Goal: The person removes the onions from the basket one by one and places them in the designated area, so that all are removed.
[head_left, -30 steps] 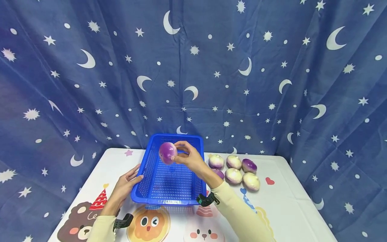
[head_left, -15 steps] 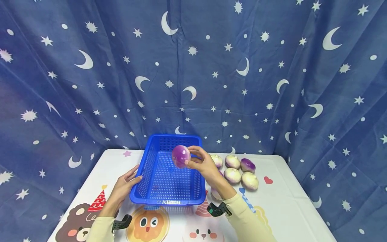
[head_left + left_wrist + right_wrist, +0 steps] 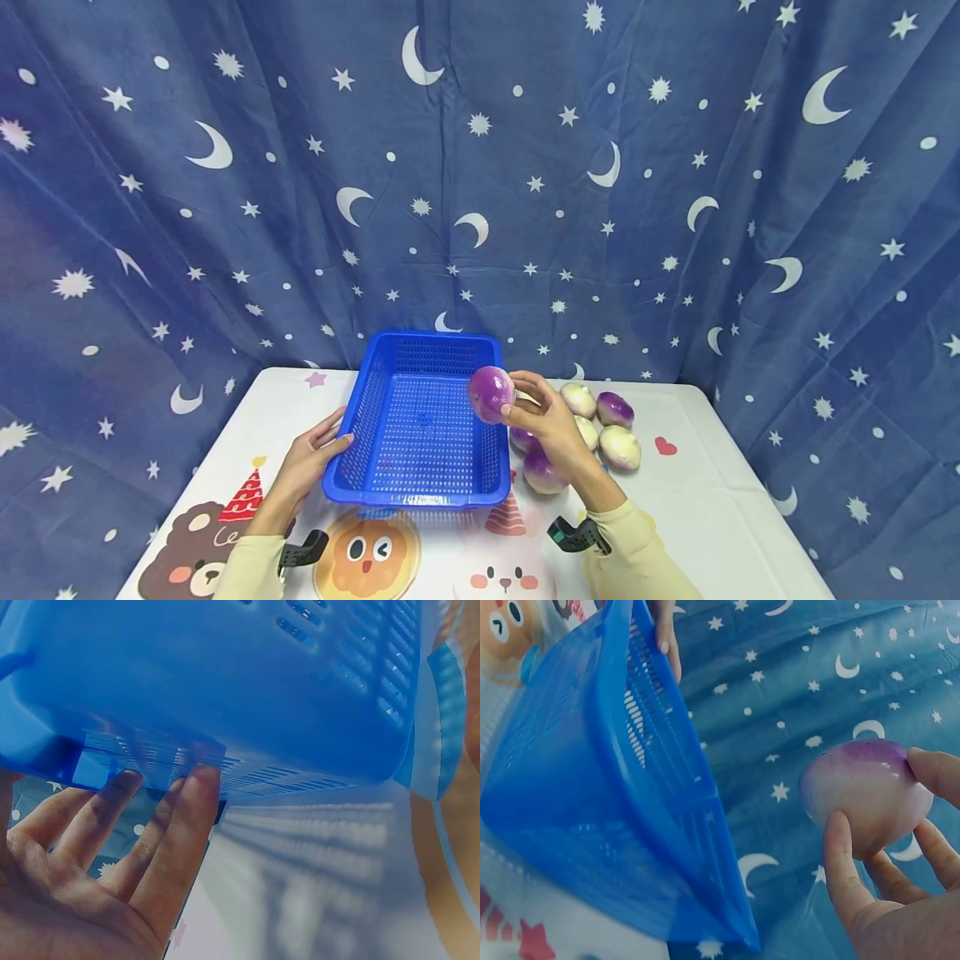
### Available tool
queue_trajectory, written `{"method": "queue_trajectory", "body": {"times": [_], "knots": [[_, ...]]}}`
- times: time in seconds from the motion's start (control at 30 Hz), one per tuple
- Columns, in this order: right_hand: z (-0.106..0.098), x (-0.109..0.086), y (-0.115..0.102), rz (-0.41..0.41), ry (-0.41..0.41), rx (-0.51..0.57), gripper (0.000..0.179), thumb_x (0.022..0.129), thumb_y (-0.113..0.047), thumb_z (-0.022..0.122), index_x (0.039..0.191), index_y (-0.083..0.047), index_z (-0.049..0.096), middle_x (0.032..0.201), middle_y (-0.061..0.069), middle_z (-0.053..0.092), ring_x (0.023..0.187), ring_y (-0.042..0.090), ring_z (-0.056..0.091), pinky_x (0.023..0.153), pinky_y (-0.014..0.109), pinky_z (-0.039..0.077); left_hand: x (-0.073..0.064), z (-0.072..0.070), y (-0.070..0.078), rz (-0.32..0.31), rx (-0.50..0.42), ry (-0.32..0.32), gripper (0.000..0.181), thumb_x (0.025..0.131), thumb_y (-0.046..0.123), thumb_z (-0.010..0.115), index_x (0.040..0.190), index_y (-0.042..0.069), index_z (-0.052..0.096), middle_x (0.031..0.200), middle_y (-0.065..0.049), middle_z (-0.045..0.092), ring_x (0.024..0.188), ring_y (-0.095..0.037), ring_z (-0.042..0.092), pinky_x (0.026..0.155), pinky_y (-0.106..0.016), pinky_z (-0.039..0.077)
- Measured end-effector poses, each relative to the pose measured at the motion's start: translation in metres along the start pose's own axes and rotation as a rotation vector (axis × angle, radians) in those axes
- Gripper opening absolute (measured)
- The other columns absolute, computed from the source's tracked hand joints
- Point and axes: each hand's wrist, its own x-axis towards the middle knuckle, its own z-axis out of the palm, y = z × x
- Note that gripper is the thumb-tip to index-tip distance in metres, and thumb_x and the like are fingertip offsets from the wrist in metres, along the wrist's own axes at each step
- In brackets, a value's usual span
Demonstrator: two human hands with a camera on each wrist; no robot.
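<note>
My right hand (image 3: pixel 551 421) holds a purple-and-white turnip (image 3: pixel 491 394) between thumb and fingertips, above the right rim of a blue plastic basket (image 3: pixel 423 500). In the right wrist view, the turnip (image 3: pixel 866 796) is clear of the basket's wall (image 3: pixel 592 787), its pale side partly covered by fingers. My left hand (image 3: pixel 303 462) grips the basket's left edge, thumb at the rim; the left wrist view shows its fingers (image 3: pixel 184 832) against the perforated outer wall. No turnip shows inside the basket. Right of it lie several more turnips (image 3: pixel 620 448), some partly hidden by my right hand.
A white tablecloth (image 3: pixel 720 500) with cartoon prints covers the table. Behind it hangs a blue curtain (image 3: pixel 480 167) with moons and stars, close to the basket's far end. Dark bands with small devices sit on both wrists.
My right hand has moved right with the turnip, from above the basket's middle to its right rim. The left hand keeps its grip and the basket stays in place.
</note>
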Motion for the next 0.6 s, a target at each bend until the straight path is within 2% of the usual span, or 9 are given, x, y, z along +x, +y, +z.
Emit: {"method": "queue_trajectory", "body": {"times": [0.2,0.43,0.6], "knots": [[-0.016,-0.013,0.0,-0.004,0.022,-0.038,0.057,0.088,-0.006,0.07,0.139,-0.008,0.045,0.135,0.009,0.054,0.114,0.014,0.064,0.092,0.031,0.056,0.001,0.001,-0.002,0.006,0.005,0.005,0.067,0.096,0.034,0.063,0.154,0.022,0.033,0.153,-0.018,0.042,0.135,-0.038,0.049,0.11,-0.05,0.042],[-0.034,-0.03,-0.001,0.005,0.085,-0.1,0.059,0.087,-0.007,0.071,0.14,-0.008,0.046,0.138,0.011,0.051,0.117,0.016,0.06,0.092,0.025,0.054,0.002,0.0,-0.002,0.001,0.004,-0.001,0.068,0.096,0.035,0.063,0.155,0.023,0.032,0.154,-0.018,0.039,0.137,-0.039,0.046,0.112,-0.051,0.04],[-0.047,-0.041,0.002,-0.002,0.141,-0.143,0.06,0.086,-0.004,0.071,0.14,-0.003,0.044,0.132,0.002,0.054,0.117,0.009,0.058,0.093,0.023,0.054,0.001,-0.001,0.0,0.005,-0.003,-0.001,0.067,0.096,0.032,0.063,0.155,0.022,0.033,0.154,-0.019,0.039,0.138,-0.039,0.044,0.114,-0.052,0.037]]}}
